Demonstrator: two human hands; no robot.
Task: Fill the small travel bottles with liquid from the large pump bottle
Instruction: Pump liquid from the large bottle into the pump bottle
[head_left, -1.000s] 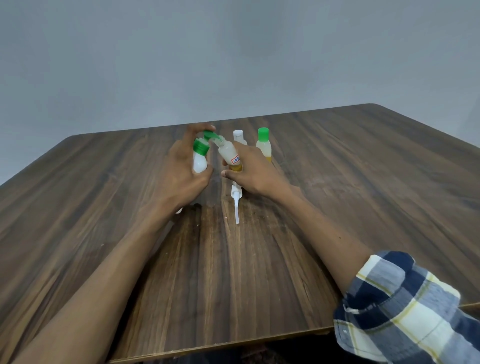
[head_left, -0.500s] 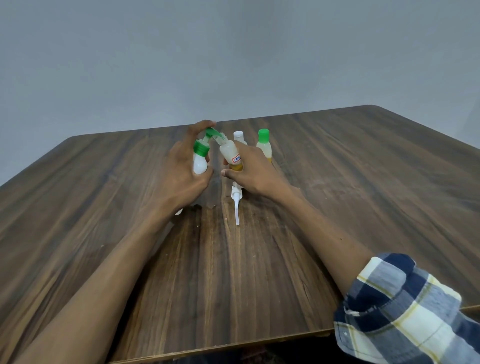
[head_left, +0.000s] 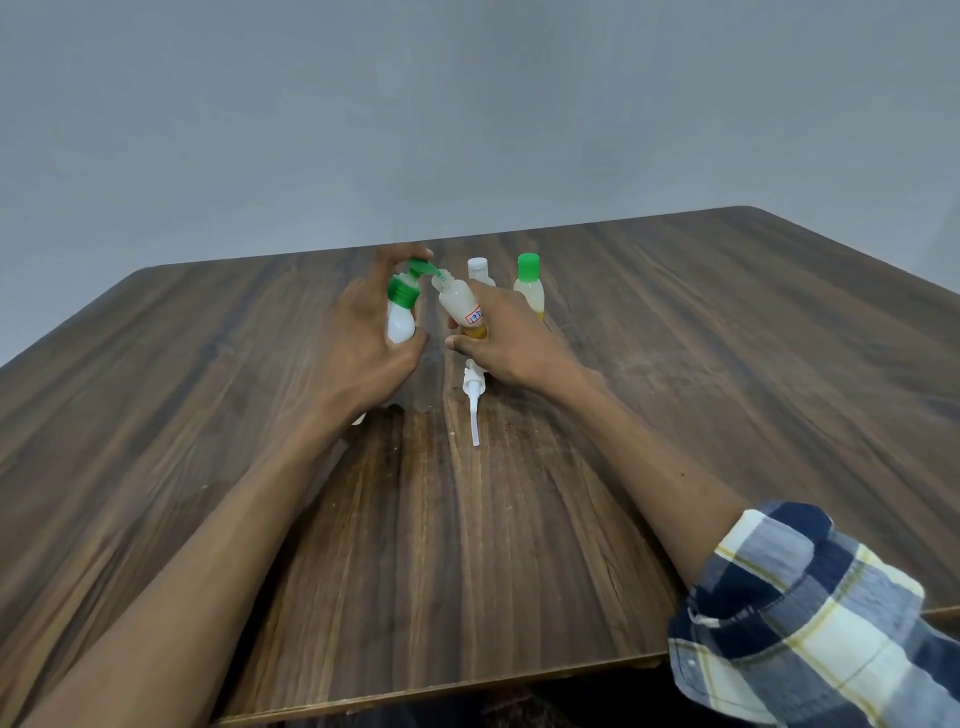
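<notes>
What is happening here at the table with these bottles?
A person is filling a small bottle from a pump bottle. The left hand grips the pump bottle, fingers on its green pump head. The right hand holds a small open bottle tilted, its mouth at the spout. A loose white pump lies on the table. Two capped bottles stand behind, one white-capped and one green-capped.

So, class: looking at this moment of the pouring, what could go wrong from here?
1. The green nozzle of the pump bottle meets the narrow open neck of the tilted travel bottle; a slight slip could spill liquid onto the table.
2. A loose white pump part lies beneath the right hand and could get knocked.
</notes>
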